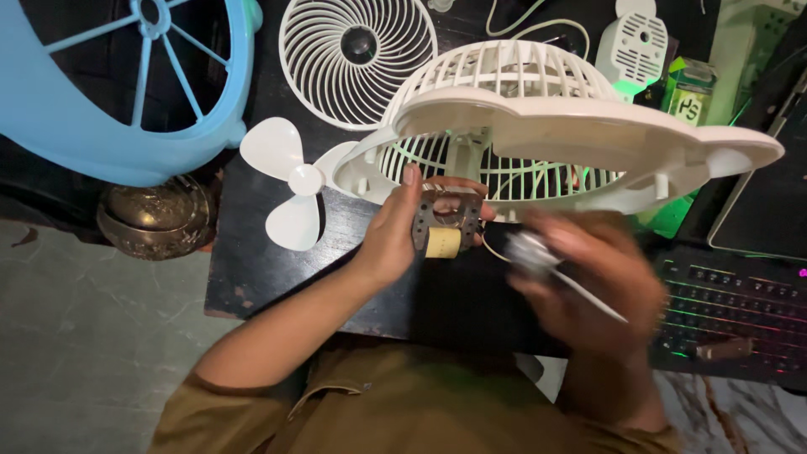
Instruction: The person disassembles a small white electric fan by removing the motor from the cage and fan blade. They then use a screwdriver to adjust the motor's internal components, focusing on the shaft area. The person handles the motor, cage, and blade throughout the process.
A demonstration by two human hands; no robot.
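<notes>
My left hand [393,231] grips a small fan motor [446,223], a dark metal frame with a yellow-wrapped coil, held just under the white fan housing [580,126]. My right hand [588,277] is blurred with motion; it holds a small grey part with a thin white rod [555,267] sticking out to the right. Thin wires run from the motor up into the housing. The housing's back grille is tilted up over the dark table [252,269].
A white fan blade [290,181] and a round white front grille [357,59] lie on the table behind. A light blue fan housing [126,92] is at the far left, above a brass bowl [155,219]. A backlit keyboard [731,311] sits at right.
</notes>
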